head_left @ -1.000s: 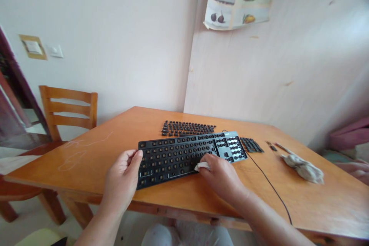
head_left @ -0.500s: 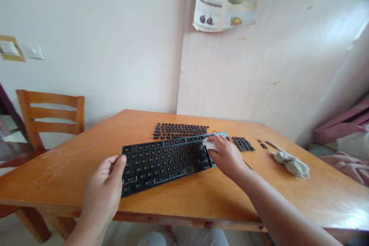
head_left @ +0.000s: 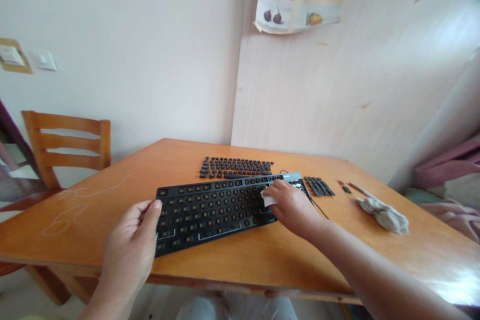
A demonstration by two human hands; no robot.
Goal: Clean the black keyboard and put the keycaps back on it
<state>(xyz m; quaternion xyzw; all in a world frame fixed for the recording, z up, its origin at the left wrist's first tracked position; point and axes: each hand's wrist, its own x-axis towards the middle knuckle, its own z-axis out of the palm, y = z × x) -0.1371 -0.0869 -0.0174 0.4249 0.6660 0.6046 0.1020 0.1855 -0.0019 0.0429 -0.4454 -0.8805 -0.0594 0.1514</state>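
A black keyboard (head_left: 217, 210) with its keycaps off slants across the table, its right end farther from me. My left hand (head_left: 133, 245) grips its left end, thumb on top and fingers curled at the edge. Over the right part of the keyboard, my right hand (head_left: 290, 205) is closed on a white wipe (head_left: 267, 199), which touches the switches. That hand covers part of the keys there. Behind the keyboard lie rows of loose black keycaps (head_left: 240, 165), and a smaller block of keycaps (head_left: 318, 186) lies to its right.
On the wooden table (head_left: 270, 265), a crumpled grey-white cloth (head_left: 386, 214) lies at the right beside a thin pencil-like stick (head_left: 360, 189) and small dark pieces (head_left: 344, 187). A cable (head_left: 319, 208) runs by the keyboard's right end. A wooden chair (head_left: 71, 142) stands at the left.
My right hand with the wipe has shifted slightly down and left over the keyboard, uncovering more of its right end. My left hand keeps its grip. The view has tilted slightly.
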